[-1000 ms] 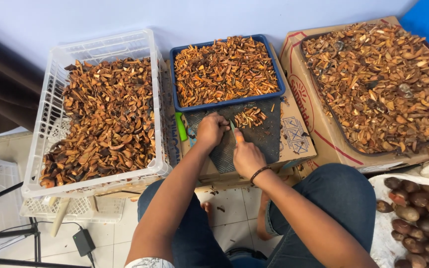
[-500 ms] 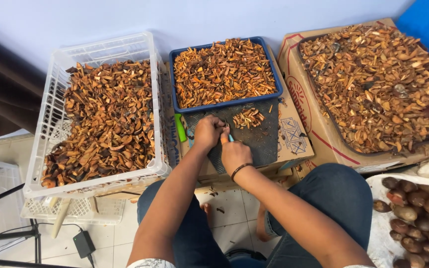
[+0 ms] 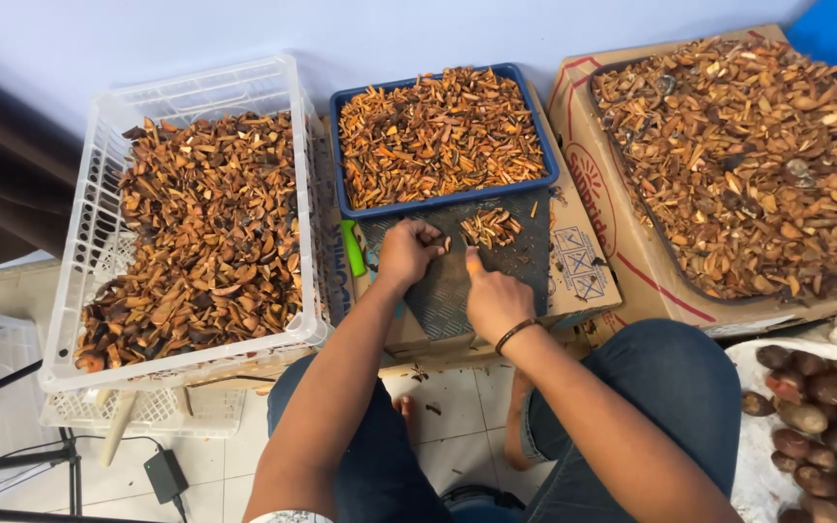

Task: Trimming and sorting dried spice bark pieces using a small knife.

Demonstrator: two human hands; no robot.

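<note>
My left hand (image 3: 406, 252) is curled over the dark grey mat (image 3: 515, 271), fingers bent around something small that I cannot make out. My right hand (image 3: 492, 298) rests on the same mat just to the right, index finger stretched toward a small pile of orange-brown cut pieces (image 3: 490, 228). A dark band circles the right wrist. A green handle (image 3: 353, 248) lies at the mat's left edge, beside the left hand. Just behind the mat sits a blue tray (image 3: 341, 155) heaped with orange slivers.
A white plastic crate (image 3: 99, 145) of brown husk pieces stands on the left. A cardboard box (image 3: 622, 242) of brown shell pieces is on the right. A white sack (image 3: 758, 358) with whole brown nuts lies at lower right. A black adapter (image 3: 165, 475) lies on the tiled floor.
My right hand has slid forward along the mat toward the small pile. My left hand has stayed curled near the mat's left side.
</note>
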